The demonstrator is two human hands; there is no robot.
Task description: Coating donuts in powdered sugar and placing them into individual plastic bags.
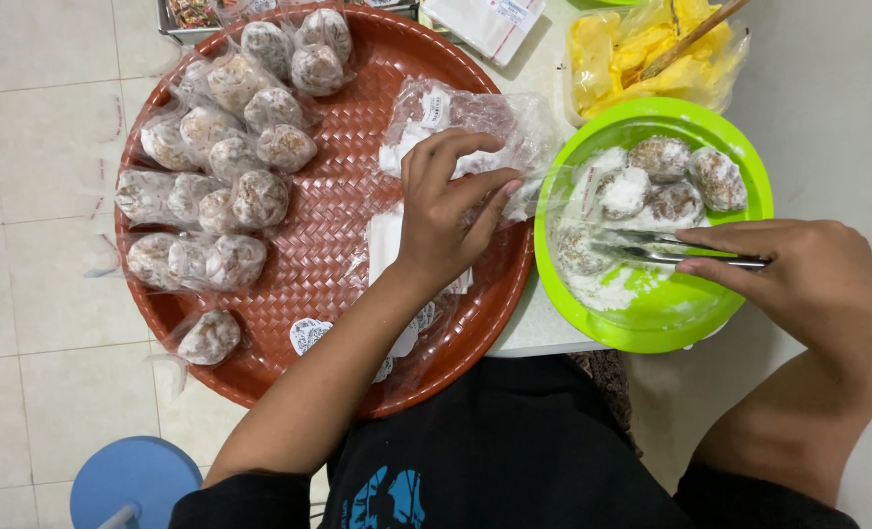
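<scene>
My left hand (447,208) pinches a clear plastic bag (475,122) over the right side of a round reddish-brown woven tray (343,211). My right hand (798,269) grips metal tongs (666,250) whose tips reach left into a green plastic bowl (671,313). The bowl holds several brown sweet balls (661,157) dusted in white powder, and the tongs' tips touch one ball at the bowl's left. Several bagged balls (230,167) lie across the tray's left half.
A clear container of yellow pieces (622,54) with a wooden stick stands behind the bowl. A white packet (485,20) lies at the back. A blue stool (132,480) stands on the tiled floor at lower left. Small paper labels (308,333) lie on the tray's near side.
</scene>
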